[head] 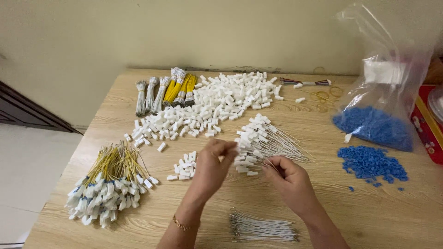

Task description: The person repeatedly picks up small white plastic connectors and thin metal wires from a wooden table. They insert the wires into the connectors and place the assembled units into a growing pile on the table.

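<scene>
Far to the left of our left hand lies a fanned bundle of yellow wires with white plastic connectors and blue pieces at their ends (108, 186), resting on the pale wood-grain tabletop (369, 216); beyond it, up and to the left of our hands, we see tied bundles of grey and yellow wires (164, 92) laid side by side; just beside them a broad heap of small white plastic connector housings (217, 103) stretches diagonally across the table; a small cluster of the same white housings (184, 167) sits just left of our left hand.

Our left hand (213, 163) has its fingers pinched narrowly together at the tips; whether they grip a small white housing we cannot tell; our right hand (290, 180) is curled, its thumb and forefinger closed on a thin grey wire; between and just beyond both hands lies a pile of thin grey wires fitted with white connectors (260, 140), touching our fingertips; below our hands, near the wrists, rests a neat bundle of bare thin grey wires (263, 228).

To the right of our right hand lies a loose scatter of small blue plastic pieces (371, 163); beyond it stands an open clear plastic bag holding more blue pieces (376, 124); up near the wall lie a few thin rubber bands (325, 96).
</scene>
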